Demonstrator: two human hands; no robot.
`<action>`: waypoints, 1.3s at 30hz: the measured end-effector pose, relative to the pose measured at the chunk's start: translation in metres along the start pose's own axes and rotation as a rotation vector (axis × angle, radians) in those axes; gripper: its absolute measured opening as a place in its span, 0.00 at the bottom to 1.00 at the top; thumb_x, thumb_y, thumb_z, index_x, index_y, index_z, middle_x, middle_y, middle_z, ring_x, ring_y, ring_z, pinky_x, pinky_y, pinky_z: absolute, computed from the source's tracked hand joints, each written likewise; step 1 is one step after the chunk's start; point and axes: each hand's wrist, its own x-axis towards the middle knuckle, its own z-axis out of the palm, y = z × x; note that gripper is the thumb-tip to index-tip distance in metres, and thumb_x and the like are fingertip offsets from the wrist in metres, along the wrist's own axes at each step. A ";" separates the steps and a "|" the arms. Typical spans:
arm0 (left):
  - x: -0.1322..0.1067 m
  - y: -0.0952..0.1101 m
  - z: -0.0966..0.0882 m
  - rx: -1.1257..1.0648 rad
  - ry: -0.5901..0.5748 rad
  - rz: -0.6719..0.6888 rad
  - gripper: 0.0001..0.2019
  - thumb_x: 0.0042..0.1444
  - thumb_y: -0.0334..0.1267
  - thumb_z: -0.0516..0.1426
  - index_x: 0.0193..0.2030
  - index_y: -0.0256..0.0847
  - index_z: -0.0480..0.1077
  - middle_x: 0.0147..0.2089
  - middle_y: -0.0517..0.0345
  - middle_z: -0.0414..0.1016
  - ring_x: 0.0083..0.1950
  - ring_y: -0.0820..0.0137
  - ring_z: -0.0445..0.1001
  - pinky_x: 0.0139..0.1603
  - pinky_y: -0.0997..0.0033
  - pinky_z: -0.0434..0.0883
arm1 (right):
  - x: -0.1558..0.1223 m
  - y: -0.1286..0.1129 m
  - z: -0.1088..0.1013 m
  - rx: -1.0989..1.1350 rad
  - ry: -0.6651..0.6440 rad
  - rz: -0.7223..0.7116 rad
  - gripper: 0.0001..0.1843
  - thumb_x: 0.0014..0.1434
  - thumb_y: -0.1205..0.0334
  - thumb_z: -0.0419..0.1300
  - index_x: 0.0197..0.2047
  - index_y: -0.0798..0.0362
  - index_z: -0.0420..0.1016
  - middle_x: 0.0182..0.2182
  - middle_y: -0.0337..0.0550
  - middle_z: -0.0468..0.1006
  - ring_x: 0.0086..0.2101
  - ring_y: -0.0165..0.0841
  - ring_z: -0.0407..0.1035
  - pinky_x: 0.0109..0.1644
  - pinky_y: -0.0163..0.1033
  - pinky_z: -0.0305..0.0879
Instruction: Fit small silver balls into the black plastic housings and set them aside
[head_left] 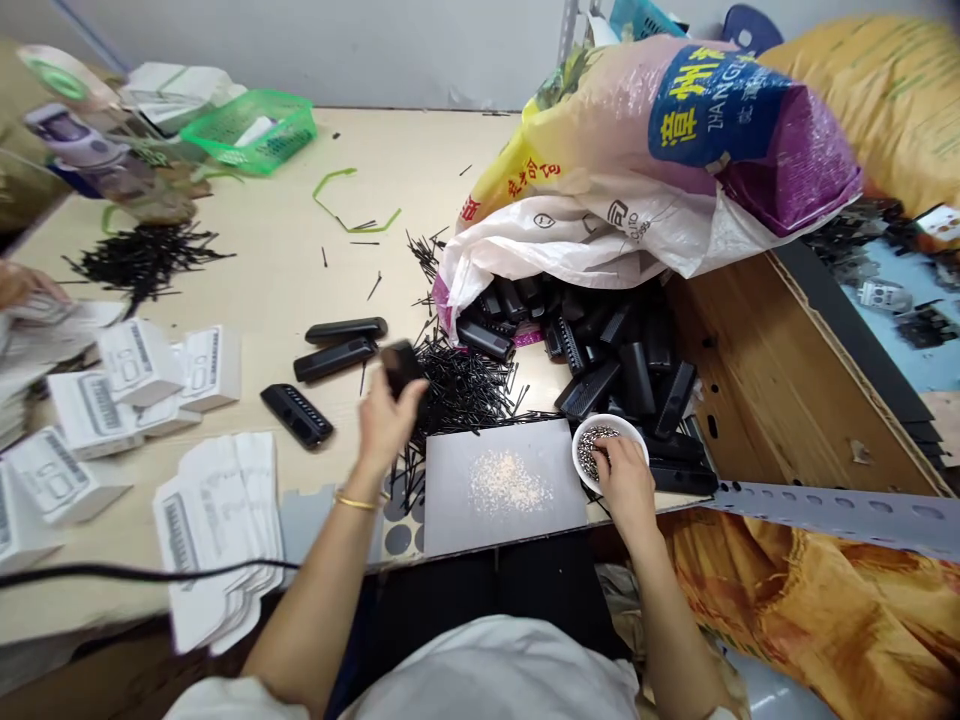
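While right hand (pixel 626 480) pinches small metal bits in white bowl (pixel 609 447), left hand (pixel 386 415) grips black casing (pixel 401 366), blurred, long axis roughly upright.

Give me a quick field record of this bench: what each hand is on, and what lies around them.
left hand: grips a black case
right hand: fingers in white bowl of small metal pieces
between hands: grey board
behind board: heap of black pins
right rear: printed sack over a pile of black cases
left: white folded cartons
far left: green basket
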 end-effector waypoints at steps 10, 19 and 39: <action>-0.030 0.056 0.101 0.040 -0.352 0.393 0.14 0.53 0.41 0.60 0.43 0.36 0.72 0.43 0.46 0.72 0.40 0.62 0.71 0.46 0.64 0.68 | 0.000 -0.003 -0.003 0.281 0.016 0.206 0.17 0.65 0.55 0.51 0.33 0.58 0.71 0.29 0.43 0.71 0.29 0.28 0.62 0.35 0.33 0.58; -0.050 0.065 0.136 0.152 -0.522 0.456 0.17 0.47 0.26 0.57 0.46 0.35 0.75 0.38 0.46 0.69 0.42 0.57 0.68 0.49 0.60 0.65 | 0.004 -0.023 -0.021 1.046 0.020 0.504 0.15 0.57 0.55 0.64 0.35 0.61 0.71 0.37 0.50 0.75 0.37 0.31 0.73 0.41 0.32 0.71; -0.068 0.046 0.057 -1.364 -0.062 -0.918 0.15 0.66 0.40 0.46 0.35 0.32 0.67 0.35 0.51 0.76 0.39 0.66 0.78 0.43 0.66 0.75 | -0.004 -0.088 0.007 0.919 0.115 0.346 0.08 0.63 0.62 0.58 0.37 0.59 0.73 0.37 0.46 0.72 0.41 0.29 0.68 0.47 0.34 0.66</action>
